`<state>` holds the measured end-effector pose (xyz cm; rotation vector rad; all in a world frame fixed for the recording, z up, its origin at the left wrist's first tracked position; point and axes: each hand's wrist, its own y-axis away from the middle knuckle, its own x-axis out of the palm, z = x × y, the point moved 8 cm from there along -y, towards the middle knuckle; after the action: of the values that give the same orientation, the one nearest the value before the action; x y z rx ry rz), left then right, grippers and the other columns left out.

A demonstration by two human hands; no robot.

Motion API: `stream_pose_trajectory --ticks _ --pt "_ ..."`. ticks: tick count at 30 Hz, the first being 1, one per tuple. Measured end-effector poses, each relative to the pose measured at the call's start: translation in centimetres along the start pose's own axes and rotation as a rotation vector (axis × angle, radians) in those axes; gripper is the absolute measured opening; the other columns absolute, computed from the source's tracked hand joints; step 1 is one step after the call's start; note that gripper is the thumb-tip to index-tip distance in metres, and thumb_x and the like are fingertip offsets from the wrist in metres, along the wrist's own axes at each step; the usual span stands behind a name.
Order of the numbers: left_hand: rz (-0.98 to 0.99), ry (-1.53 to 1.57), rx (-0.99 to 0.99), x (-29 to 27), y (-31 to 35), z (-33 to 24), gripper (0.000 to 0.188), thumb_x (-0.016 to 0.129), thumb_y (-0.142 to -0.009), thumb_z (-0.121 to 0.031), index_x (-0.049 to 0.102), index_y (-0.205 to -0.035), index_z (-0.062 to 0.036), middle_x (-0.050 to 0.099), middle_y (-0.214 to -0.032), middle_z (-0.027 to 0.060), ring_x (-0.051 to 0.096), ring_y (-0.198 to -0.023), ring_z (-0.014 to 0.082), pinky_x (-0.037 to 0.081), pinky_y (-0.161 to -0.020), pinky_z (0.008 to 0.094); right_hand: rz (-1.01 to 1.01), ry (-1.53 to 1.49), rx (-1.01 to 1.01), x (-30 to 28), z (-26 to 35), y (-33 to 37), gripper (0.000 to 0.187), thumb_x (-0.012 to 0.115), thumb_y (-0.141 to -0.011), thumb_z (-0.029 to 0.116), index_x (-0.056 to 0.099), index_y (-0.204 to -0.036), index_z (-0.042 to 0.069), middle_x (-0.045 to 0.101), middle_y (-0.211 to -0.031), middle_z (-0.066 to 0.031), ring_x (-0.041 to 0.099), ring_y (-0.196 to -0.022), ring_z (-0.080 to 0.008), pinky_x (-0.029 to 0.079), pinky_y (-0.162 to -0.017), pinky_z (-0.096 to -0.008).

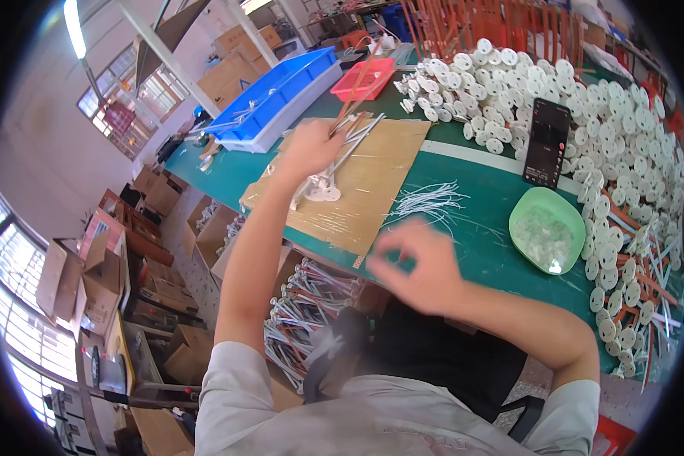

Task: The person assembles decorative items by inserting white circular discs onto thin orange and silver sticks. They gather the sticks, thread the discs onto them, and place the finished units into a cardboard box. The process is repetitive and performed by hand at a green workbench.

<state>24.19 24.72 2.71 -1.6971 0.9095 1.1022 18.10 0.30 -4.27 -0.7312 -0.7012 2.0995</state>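
My left hand (311,148) is closed around long, thin reddish-brown strips (357,91) above a sheet of brown cardboard (395,144). Its fingertips are partly hidden. Beside it on the cardboard lie grey-white rods (359,144), with white round-headed pieces (325,191) near the wrist. My right hand (422,266), smeared by motion, hovers over the table's near edge. Its thumb and forefinger curve toward each other, and I cannot make out anything between them. Just beyond it is a loose bunch of thin white strands (429,201).
A light green bowl (517,228) of small clear pieces and a phone (547,140) stand at the right. Behind them is a big heap of white discs (486,91) on stems. A blue tray (281,87) and red basket (380,67) are at the back. Cartons (167,357) fill the floor left.
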Motion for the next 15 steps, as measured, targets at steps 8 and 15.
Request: stream_pose_trajectory --ticks 8,15 --pt "-0.469 0.317 0.446 -3.5 6.6 -10.0 0.017 0.063 -0.075 -0.008 0.064 -0.089 0.0024 0.064 -0.074 0.0216 0.064 -0.07 0.0383 0.051 -0.066 0.0409 -0.297 -0.361 0.404 0.5 -3.3 -14.5 0.041 0.069 -0.085 0.04 0.066 -0.081 -0.001 0.068 -0.074 -0.0092 0.063 -0.07 -0.0168 0.05 -0.068 -0.0321" --pt "-0.303 0.565 0.517 -3.2 5.8 -3.4 0.049 0.073 -0.076 -0.022 0.056 -0.114 0.0028 0.067 -0.097 0.018 0.065 -0.089 0.0351 0.05 -0.082 0.0411 -0.252 -0.269 0.304 1.8 -5.8 -19.0 0.044 0.053 -0.096 0.035 0.064 -0.07 0.0 0.068 -0.069 -0.0094 0.066 -0.068 -0.0182 0.051 -0.069 -0.0325"
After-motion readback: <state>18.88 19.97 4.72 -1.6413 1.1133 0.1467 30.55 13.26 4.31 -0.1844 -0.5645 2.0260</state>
